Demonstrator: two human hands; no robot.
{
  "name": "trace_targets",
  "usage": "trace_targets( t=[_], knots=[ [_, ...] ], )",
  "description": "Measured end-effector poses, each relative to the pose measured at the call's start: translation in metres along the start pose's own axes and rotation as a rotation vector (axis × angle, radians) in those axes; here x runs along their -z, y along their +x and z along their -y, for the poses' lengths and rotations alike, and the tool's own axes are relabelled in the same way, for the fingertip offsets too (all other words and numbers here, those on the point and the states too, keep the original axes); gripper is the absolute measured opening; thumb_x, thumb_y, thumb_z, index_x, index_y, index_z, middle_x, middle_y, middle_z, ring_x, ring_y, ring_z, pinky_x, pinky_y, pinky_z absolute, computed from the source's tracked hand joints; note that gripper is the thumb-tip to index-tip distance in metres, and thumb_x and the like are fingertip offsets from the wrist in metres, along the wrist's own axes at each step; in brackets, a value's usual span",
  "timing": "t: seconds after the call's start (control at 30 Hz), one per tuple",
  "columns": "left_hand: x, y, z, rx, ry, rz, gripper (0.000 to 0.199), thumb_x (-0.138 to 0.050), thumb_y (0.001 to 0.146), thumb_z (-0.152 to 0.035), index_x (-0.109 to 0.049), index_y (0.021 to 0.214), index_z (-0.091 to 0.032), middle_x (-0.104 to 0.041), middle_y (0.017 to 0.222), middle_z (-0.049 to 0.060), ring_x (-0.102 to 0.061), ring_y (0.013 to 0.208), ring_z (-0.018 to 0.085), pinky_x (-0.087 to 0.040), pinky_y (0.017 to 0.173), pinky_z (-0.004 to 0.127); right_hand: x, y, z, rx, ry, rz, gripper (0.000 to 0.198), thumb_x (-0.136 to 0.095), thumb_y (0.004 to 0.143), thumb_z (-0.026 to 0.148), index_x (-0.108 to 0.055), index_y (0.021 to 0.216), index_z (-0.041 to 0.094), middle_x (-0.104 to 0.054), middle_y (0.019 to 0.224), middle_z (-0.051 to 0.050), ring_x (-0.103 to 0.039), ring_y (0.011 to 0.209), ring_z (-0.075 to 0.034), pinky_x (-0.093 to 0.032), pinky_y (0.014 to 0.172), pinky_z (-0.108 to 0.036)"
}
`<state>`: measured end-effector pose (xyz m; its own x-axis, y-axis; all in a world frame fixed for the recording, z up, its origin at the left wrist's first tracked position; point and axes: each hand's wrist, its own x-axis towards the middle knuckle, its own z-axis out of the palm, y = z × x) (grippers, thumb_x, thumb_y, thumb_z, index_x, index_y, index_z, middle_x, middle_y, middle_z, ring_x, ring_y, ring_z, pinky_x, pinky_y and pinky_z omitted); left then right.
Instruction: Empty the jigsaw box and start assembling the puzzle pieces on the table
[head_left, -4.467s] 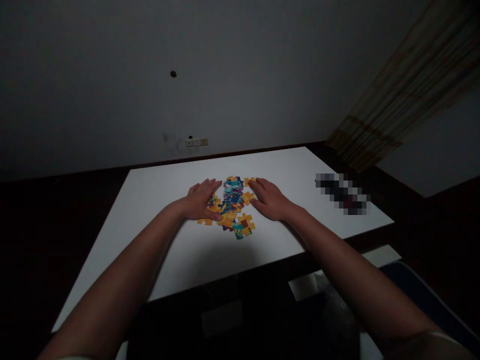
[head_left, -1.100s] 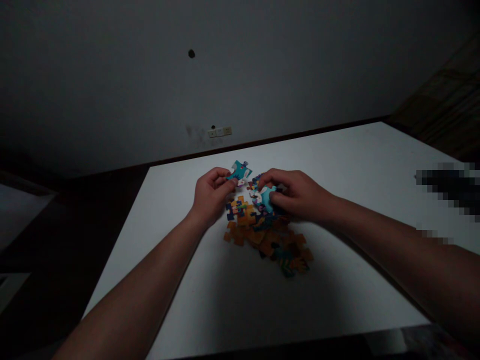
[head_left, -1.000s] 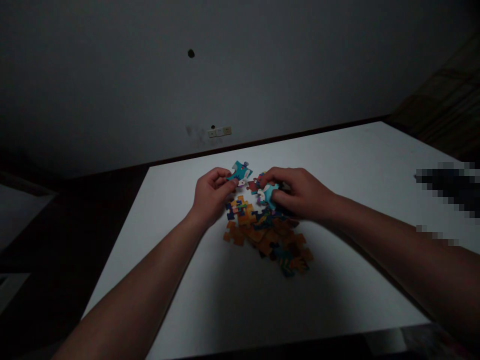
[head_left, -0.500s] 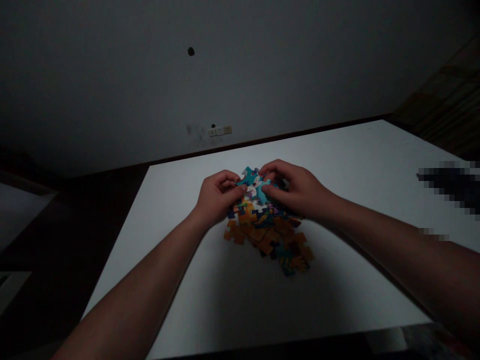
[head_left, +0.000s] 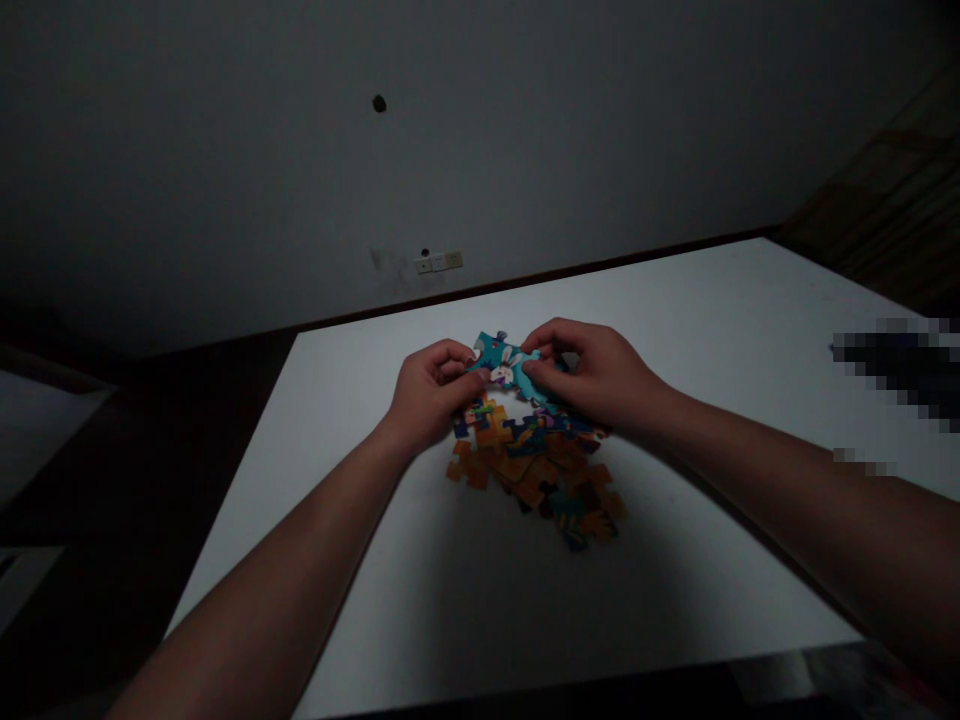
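Note:
Between my two hands is a small joined section of teal jigsaw puzzle pieces (head_left: 506,362) with a white rabbit on it. My left hand (head_left: 439,385) pinches its left edge between thumb and fingers. On the other side, my right hand (head_left: 589,370) grips the right edge, thumb on top. Just below lies a heap of loose puzzle pieces (head_left: 536,465), mostly orange with some dark blue and teal, overlapping one another. My fingers hide part of the section's edges, and whether every piece in it is fully locked I cannot tell.
The white table (head_left: 375,620) extends around the pieces. Behind it stands a grey wall with a socket panel (head_left: 439,262). A dark, pixelated object (head_left: 900,362) lies at the table's right side.
The rabbit section has shifted slightly left and sits flatter, with its rabbit picture showing more fully. Both hands keep hold of it; the loose heap looks the same.

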<state>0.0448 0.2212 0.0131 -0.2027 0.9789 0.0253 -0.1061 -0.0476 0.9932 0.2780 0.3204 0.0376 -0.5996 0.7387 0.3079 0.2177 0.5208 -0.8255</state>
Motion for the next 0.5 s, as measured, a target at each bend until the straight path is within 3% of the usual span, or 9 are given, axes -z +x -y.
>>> trace_targets(
  t=[0.5],
  knots=[
    [-0.0022, 0.0011, -0.0005, -0.005, 0.043, -0.069, 0.045, -0.106, 0.068, -0.040, -0.071, 0.089, -0.023, -0.079, 0.077, -0.001, -0.070, 0.062, 0.017, -0.057, 0.063, 0.030, 0.0017, 0.0000, -0.0028, 0.030, 0.026, -0.031, 0.023, -0.089, 0.091, 0.042, -0.087, 0.106, 0.025, -0.083, 0.093, -0.005, -0.073, 0.085, -0.024, -0.058, 0.081, -0.037]
  ],
)
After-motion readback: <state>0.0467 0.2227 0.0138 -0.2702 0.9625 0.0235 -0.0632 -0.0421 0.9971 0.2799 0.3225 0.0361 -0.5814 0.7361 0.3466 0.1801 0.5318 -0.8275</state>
